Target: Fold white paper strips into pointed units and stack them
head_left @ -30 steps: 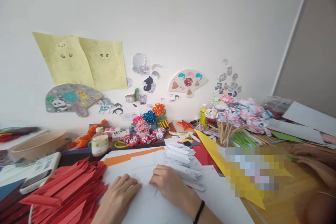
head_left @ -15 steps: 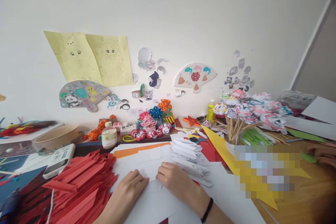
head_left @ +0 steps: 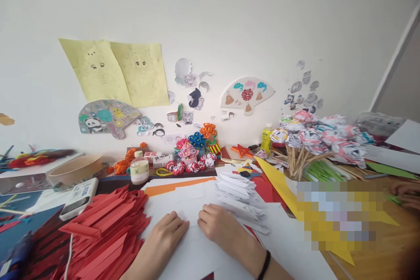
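Already stacked: red folded strips [head_left: 105,232] at nine o'clock, white folded pieces [head_left: 241,197] at two o'clock; still flat and apparently mid-fold, white sheet [head_left: 187,205] at centre, long axis seemingly running eight to two, top edge toward twelve. Pressed flat on it, left hand [head_left: 164,236] and right hand [head_left: 219,227], fingers extended and together, gripping nothing; fold line itself hidden under fingers.

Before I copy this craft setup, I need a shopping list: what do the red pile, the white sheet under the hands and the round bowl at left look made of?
Red pile: matte paper, crisply folded strips. White sheet: thin matte paper, creased. Bowl: tan, smooth, maybe paperboard or plastic; hard to tell.
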A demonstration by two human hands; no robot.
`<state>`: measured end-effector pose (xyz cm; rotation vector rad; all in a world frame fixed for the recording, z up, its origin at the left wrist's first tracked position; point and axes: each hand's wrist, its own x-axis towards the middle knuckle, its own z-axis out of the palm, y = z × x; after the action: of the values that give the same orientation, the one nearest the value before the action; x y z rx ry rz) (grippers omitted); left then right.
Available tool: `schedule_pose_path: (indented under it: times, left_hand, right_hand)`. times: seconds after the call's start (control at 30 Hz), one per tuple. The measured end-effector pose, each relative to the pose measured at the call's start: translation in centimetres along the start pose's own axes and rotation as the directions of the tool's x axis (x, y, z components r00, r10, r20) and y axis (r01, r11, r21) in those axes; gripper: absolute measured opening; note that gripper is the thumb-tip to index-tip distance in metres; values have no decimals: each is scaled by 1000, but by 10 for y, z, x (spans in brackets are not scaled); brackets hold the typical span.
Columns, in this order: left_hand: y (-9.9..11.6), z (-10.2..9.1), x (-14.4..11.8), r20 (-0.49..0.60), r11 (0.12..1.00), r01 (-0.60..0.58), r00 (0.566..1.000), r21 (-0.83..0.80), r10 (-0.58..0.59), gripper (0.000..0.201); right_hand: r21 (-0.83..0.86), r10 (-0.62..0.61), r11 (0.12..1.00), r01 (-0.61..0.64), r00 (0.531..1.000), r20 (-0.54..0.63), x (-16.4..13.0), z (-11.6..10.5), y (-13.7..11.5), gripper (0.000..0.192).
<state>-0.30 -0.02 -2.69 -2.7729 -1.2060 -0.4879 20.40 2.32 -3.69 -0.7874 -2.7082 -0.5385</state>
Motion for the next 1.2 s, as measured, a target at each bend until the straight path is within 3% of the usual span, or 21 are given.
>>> schedule_pose_path:
  times: [0.4, 0.63, 0.77, 0.87, 0.93, 1.0, 1.2]
  left_hand:
    - [5, -3, 2, 41, 998, 19, 999, 64, -21, 24]
    - [5, -11, 5, 123, 976, -47, 992, 215, 21, 20]
    - [7, -19, 4, 112, 961, -53, 993, 273, 23, 30]
    - [12, -25, 1, 86, 971, -18, 996, 237, -3, 38]
    - [14, -26, 1, 49, 979, 27, 998, 202, -38, 32]
    - [13, -22, 2, -1, 982, 95, 995, 163, -96, 21]
    - [5, -3, 12, -46, 976, 218, 975, -12, -218, 23]
  right_hand:
    - [7, -25, 1000, 25, 1000, 9, 2, 3, -4, 11]
    - [98, 112, 988, -117, 992, 57, -2, -10, -5, 18]
    - [203, 195, 956, -210, 977, 91, -6, -11, -2, 24]
    - [249, 243, 931, -265, 963, 116, -7, -8, 0, 31]
    - [274, 275, 913, -301, 953, 131, -7, -6, 0, 35]
    - [291, 297, 899, -326, 945, 138, -7, -5, 0, 37]
    - [367, 363, 851, -376, 926, 105, -5, -7, -2, 27]
